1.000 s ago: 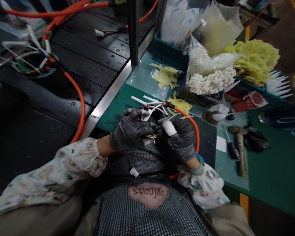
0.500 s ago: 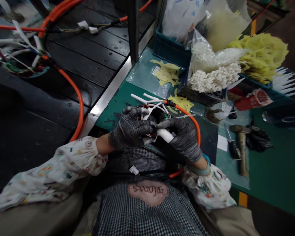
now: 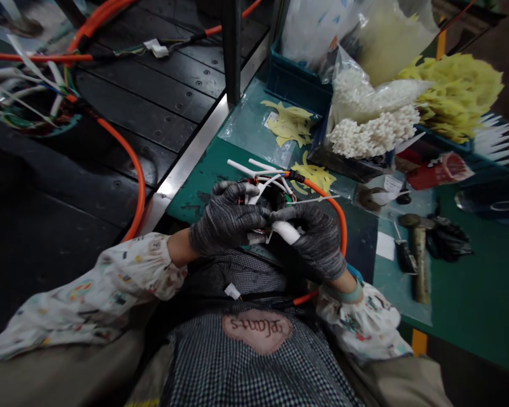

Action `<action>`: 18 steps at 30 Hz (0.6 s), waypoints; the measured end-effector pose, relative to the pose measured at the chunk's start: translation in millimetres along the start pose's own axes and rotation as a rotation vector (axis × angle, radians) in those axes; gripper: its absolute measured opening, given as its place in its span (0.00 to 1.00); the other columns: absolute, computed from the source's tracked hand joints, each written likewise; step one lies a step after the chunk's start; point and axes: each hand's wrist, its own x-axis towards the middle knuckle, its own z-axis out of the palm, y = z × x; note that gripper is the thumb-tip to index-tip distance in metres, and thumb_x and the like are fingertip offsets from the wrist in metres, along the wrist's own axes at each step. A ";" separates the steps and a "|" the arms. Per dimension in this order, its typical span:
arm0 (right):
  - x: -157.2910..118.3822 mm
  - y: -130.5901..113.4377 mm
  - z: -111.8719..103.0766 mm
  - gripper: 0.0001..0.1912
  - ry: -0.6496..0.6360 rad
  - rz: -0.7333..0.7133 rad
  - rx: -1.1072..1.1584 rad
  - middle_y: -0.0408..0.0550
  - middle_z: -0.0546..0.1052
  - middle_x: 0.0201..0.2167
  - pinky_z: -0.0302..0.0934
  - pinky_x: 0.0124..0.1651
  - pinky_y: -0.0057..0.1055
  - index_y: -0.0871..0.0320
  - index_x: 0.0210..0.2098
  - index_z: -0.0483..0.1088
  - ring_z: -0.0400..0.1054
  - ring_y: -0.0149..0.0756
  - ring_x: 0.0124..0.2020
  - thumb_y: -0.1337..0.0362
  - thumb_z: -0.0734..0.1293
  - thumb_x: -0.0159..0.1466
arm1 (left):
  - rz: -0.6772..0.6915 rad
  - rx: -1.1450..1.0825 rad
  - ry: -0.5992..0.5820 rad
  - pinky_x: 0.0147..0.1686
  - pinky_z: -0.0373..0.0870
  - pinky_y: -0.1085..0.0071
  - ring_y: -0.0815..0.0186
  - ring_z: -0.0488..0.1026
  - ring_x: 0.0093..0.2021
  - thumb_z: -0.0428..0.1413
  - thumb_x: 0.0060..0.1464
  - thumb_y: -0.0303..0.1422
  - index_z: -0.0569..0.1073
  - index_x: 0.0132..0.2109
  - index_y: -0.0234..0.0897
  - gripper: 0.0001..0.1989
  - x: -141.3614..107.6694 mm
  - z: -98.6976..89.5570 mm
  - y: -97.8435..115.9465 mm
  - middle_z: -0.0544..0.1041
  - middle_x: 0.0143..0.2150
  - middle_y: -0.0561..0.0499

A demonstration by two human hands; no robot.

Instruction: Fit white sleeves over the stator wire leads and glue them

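In grey striped gloves, both hands work at a round wired part point(image 3: 275, 195) near my lap at the green table's edge. My left hand point(image 3: 231, 219) is closed on its left side, fingers bent over white tubes point(image 3: 261, 191). Fingers of my right hand point(image 3: 316, 237) are wrapped round a thick white sleeve point(image 3: 285, 231) at the part's lower right. The two hands' fingertips meet at the middle and hide what is pinched there. An orange cable point(image 3: 331, 204) leaves the part at its top and curves down behind my right hand.
Yellow cut sheets point(image 3: 290, 124) lie beyond the part. Behind are blue bins point(image 3: 297, 82) with bags and white pieces point(image 3: 373, 133). A hammer point(image 3: 418, 254) and a screwdriver point(image 3: 404, 254) lie to the right. Another wired part point(image 3: 38, 118) is on the black slatted surface at left.
Both hands keep their hold with only slight finger movement. The wired part on the left has shifted a little leftward in view.
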 end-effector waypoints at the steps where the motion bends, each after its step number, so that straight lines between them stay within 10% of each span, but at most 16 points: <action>1: 0.0 -0.3 0.0 0.02 0.004 0.000 -0.007 0.43 0.86 0.31 0.78 0.37 0.37 0.52 0.36 0.84 0.79 0.36 0.29 0.65 0.76 0.64 | 0.027 0.024 0.028 0.68 0.59 0.50 0.53 0.73 0.65 0.60 0.70 0.50 0.84 0.48 0.48 0.14 0.2 0.4 -0.4 0.85 0.53 0.52; 6: -1.3 0.6 -0.1 0.03 0.003 0.009 -0.007 0.43 0.86 0.32 0.78 0.39 0.37 0.52 0.37 0.84 0.80 0.37 0.31 0.66 0.75 0.65 | 0.102 0.041 0.183 0.65 0.60 0.54 0.56 0.73 0.65 0.62 0.69 0.50 0.84 0.48 0.48 0.14 -0.1 5.0 -4.1 0.82 0.56 0.49; 18: -0.5 8.0 -1.1 0.03 0.006 0.060 0.052 0.42 0.88 0.35 0.79 0.42 0.36 0.52 0.38 0.83 0.82 0.37 0.35 0.63 0.74 0.66 | 0.008 -0.007 0.086 0.72 0.60 0.49 0.54 0.72 0.67 0.61 0.68 0.51 0.84 0.50 0.49 0.15 -6.3 5.7 -4.2 0.78 0.65 0.52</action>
